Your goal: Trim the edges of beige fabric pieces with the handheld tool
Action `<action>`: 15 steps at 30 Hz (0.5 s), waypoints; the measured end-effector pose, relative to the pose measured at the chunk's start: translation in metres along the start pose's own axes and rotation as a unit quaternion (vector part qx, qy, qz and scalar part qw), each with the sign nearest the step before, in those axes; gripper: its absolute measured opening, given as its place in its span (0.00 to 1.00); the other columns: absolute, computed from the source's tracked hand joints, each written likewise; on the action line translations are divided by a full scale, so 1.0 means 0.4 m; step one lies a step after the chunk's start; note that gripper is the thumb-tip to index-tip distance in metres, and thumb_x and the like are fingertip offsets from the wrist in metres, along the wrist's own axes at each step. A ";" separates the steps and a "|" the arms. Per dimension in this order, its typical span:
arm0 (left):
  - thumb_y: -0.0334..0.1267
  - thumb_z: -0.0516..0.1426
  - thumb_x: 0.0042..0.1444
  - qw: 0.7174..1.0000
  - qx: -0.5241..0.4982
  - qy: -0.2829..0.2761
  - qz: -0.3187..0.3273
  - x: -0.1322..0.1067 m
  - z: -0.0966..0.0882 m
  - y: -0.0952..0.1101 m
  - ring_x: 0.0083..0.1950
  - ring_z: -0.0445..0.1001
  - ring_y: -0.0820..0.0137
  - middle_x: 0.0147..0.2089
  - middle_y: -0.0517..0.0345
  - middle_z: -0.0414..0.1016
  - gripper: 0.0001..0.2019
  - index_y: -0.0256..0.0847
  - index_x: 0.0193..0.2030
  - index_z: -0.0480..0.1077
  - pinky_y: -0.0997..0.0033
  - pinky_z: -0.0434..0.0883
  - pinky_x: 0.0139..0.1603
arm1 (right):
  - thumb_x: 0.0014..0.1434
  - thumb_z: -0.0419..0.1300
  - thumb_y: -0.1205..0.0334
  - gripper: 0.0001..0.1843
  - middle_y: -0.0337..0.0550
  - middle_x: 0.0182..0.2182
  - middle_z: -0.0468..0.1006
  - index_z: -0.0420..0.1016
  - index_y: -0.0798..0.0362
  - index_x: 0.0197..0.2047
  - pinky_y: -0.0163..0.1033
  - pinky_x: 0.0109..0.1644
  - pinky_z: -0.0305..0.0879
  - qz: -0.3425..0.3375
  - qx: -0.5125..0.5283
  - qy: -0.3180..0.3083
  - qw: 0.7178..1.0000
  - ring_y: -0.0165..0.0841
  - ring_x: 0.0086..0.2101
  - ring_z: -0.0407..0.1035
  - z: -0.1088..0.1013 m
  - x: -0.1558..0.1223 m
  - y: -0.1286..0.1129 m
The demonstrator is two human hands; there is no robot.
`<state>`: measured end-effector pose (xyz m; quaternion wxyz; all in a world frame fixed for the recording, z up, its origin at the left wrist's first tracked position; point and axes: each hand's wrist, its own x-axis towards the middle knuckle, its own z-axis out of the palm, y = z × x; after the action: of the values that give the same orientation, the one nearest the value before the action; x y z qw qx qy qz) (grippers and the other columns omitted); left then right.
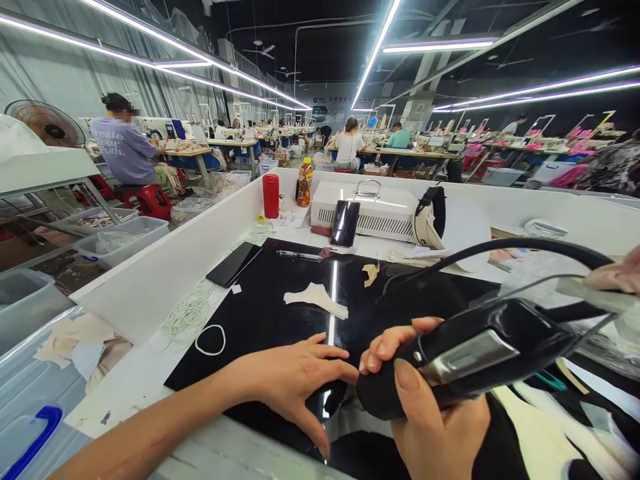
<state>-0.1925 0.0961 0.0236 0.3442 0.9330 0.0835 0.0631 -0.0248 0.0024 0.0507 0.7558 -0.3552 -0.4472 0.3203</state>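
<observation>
My left hand point(300, 373) reaches over the glossy black mat point(280, 340), fingers spread and holding nothing. My right hand point(440, 427) wraps round a black corded handheld electric tool point(475, 353) with a silver panel on its side. Its rounded end points left, close to my left fingertips; its working part is hidden, so its kind is unclear. Beyond my left hand lies a cream fabric piece point(315, 298), with a small tan scrap point(371, 273) behind it. A white elastic loop point(210, 340) rests at the mat's left.
A dark phone point(234, 265) and a pen point(300, 255) lie on the mat. Behind stand another phone point(345, 223), a white vented box point(367, 210), a red container point(271, 196) and a bottle point(305, 183). Another person's hand point(620, 273) is at the right edge. Low white walls point(150, 260) border the table.
</observation>
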 end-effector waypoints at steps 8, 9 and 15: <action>0.51 0.71 0.53 0.999 -0.025 -0.034 -0.027 0.000 -0.013 0.007 0.79 0.50 0.52 0.73 0.52 0.63 0.47 0.51 0.75 0.55 0.40 0.38 0.78 | 0.64 0.69 0.56 0.17 0.36 0.31 0.76 0.71 0.43 0.53 0.42 0.36 0.77 -0.013 0.036 -0.032 0.999 0.31 0.28 0.73 0.022 -0.016 -0.014; 0.51 0.71 0.53 0.999 -0.024 -0.036 -0.030 0.001 -0.013 0.008 0.79 0.50 0.52 0.73 0.52 0.63 0.46 0.52 0.75 0.55 0.40 0.38 0.78 | 0.64 0.68 0.56 0.17 0.36 0.31 0.76 0.71 0.43 0.54 0.41 0.36 0.77 -0.017 0.035 -0.036 0.999 0.31 0.28 0.73 0.025 -0.017 -0.014; 0.51 0.70 0.54 0.999 -0.012 -0.029 -0.021 0.003 -0.008 0.004 0.78 0.52 0.53 0.72 0.51 0.64 0.42 0.49 0.72 0.60 0.41 0.37 0.78 | 0.67 0.66 0.56 0.16 0.35 0.32 0.75 0.69 0.42 0.55 0.40 0.37 0.78 -0.024 0.019 -0.049 0.998 0.31 0.29 0.73 0.028 -0.027 0.000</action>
<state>-0.1918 0.0971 0.0273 0.3591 0.9282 0.0926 0.0293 -0.0393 -0.0032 0.0498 0.7472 -0.3135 -0.4860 0.3273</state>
